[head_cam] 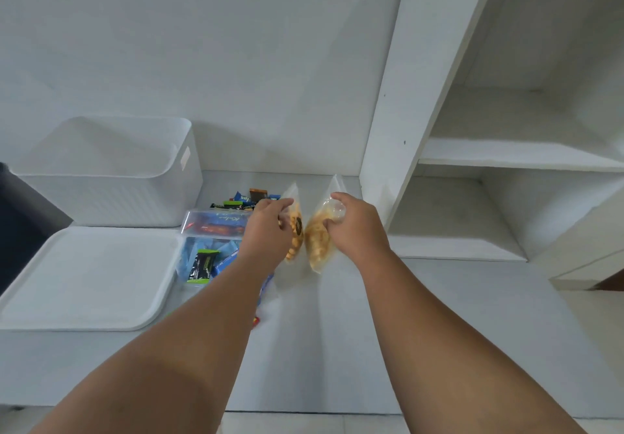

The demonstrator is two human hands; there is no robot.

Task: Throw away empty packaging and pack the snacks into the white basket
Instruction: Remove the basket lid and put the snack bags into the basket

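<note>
A white worktop (320,349) runs along a white wall, with open shelving (506,153) at 3 o'clock. Over its middle the hands are close together, each pinching a clear bag of yellow snacks. The left hand (270,227) holds the left snack bag (296,231) and the right hand (354,224) the right snack bag (319,241). Both bags hang with their long axis upright, almost touching. The white basket (111,177) stands open at 10 o'clock from the hands, nearer the left one, behind a flat white lid (87,278). Small wrapped snacks (250,199) lie between.

basket (111,177) behind lid (87,278) | snacks (216,231) right | shelves (506,163) far right
</note>
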